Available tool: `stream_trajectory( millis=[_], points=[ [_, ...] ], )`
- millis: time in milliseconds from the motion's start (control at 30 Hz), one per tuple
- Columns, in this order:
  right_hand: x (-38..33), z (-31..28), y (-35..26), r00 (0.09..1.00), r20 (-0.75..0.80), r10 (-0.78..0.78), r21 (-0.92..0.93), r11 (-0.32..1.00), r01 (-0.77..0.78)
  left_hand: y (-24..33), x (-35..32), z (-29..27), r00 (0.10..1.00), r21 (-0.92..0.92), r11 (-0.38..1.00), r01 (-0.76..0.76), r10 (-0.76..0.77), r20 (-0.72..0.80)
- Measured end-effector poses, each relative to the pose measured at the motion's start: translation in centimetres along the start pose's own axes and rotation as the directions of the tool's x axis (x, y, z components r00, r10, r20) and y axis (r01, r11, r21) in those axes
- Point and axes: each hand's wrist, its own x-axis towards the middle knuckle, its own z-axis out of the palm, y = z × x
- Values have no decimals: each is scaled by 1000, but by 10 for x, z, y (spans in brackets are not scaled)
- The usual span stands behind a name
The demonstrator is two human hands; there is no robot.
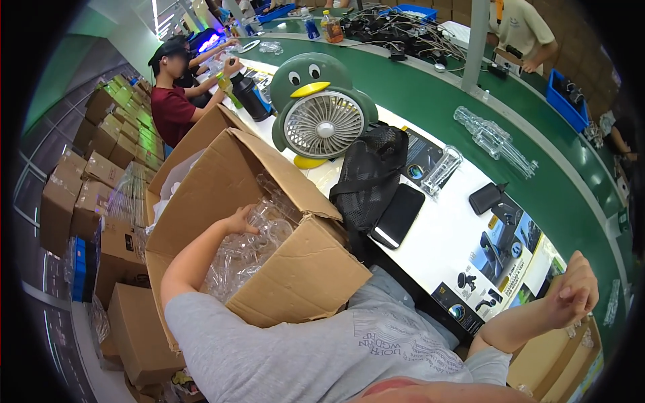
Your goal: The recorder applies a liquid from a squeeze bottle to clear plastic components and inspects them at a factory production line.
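My left hand [239,221] reaches into an open cardboard box [289,274] on my left. Its fingers are apart and touch the upper pieces of a heap of clear moulded plastic trays [236,263]; no piece is plainly gripped. My right hand [575,291] is raised off to the right, over the table's near edge. Its fingers are curled in, with nothing visible between them. Two more clear plastic trays lie past the box: a short one [442,170] on the white table [430,232], and a longer one [496,139] on the green surface [423,87] behind it.
A green duck-shaped fan [324,107], a black mesh bag [369,168], a phone [398,215] and a black pouch [486,199] stand or lie on the table. Printed cartons [500,252] lie nearby. Cardboard boxes [138,332] are stacked left. A co-worker [176,101] sits beyond the box.
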Motion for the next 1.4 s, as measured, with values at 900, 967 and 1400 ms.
stream_trajectory(
  millis=[900,967,1400],
  points=[
    [18,17,-8,999,-5,-50,4,999,50,-60,-71,-38,982,-554,830,-67,-43,-184],
    [13,12,-7,1000,-8,-22,-43,999,22,-2,-76,-57,983,-747,664,-35,-112,-145],
    [14,37,-7,972,77,221,4,975,-222,-2,-136,-144,645,-634,-152,-758,-34,-763]
  ],
)
